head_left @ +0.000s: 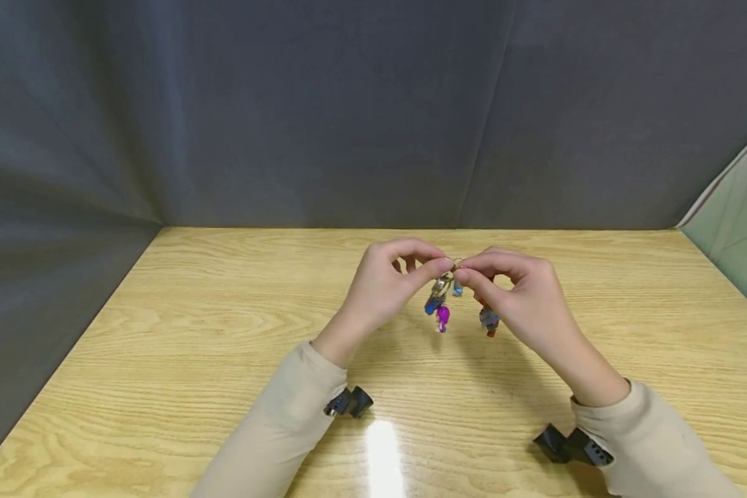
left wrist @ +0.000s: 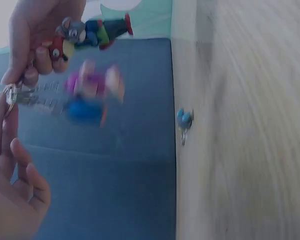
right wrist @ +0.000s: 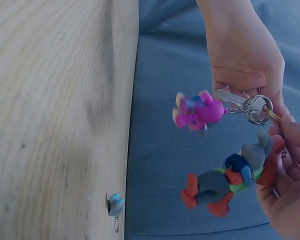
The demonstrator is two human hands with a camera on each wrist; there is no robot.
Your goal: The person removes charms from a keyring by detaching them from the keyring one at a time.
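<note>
Both hands, left hand [head_left: 386, 283] and right hand [head_left: 523, 297], pinch a key ring [head_left: 456, 263] of dangling toy charms [head_left: 442, 317] above the tabletop [head_left: 193, 325].

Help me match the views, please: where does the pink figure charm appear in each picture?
Head: the pink figure charm hangs below the meeting fingertips, centre.
Left wrist: upper left, blurred.
Right wrist: right of centre, beside the metal ring.
Shared landmark: the small blue charm lying on the table.

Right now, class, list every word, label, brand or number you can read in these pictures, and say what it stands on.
None: no readable text shows on the small coloured figure charms, the silver metal key ring, the pale wooden table or the grey cloth backdrop.
</note>
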